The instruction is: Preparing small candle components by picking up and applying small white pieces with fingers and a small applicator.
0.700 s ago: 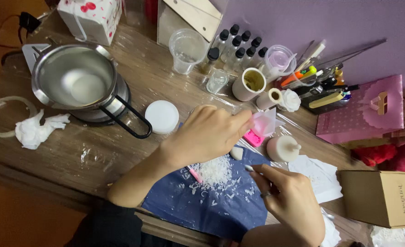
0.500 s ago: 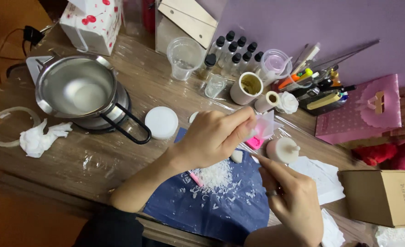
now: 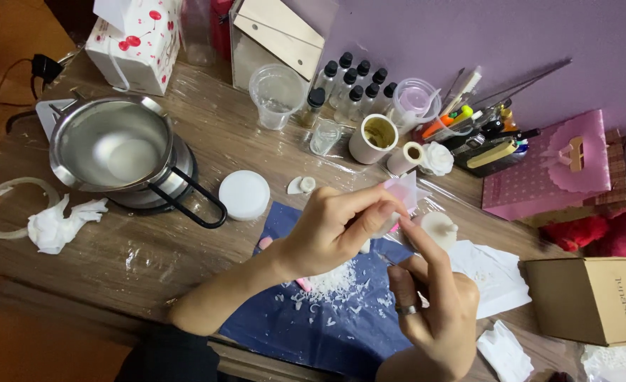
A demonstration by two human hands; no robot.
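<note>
Both hands are at work over the dark blue sheet [image 3: 341, 332] at the near edge of the tabletop [image 3: 207, 141]. The left hand [image 3: 334, 230] is curled closed, pinching a small pale piece [image 3: 382, 225] between thumb and fingertips; most of that piece is hidden, so I cannot tell its form. The right hand [image 3: 433, 311], with a ring on one finger, is closed around a thin tool [image 3: 386, 260], forefinger extended up toward the piece. White shavings [image 3: 331, 286] lie scattered on the sheet directly below.

Judgement on the work in hand: trimming looks best done with light, short strokes, the piece held firmly but not squeezed, and kept over the sheet so the flakes collect there.

Packages noted:
- Far left corner: a white box with red cherry prints [image 3: 130, 42], upright.
- Beside it: a clear-fronted box with pale wooden panels [image 3: 277, 32].
- Far right, against the purple wall: a pink bag-shaped box with white dots [image 3: 546, 170], lying flat.
- Near right: a plain brown cardboard box [image 3: 589, 297] with small dark lettering on its side.
- Centre back: a cluster of small black-capped bottles [image 3: 355, 81]; labels too small to judge.

Also present: a metal pot [image 3: 111, 148] on a stand at left, a round white lid [image 3: 244, 194] near it, and a white moulded figure [image 3: 437, 228] just beside the hands
</note>
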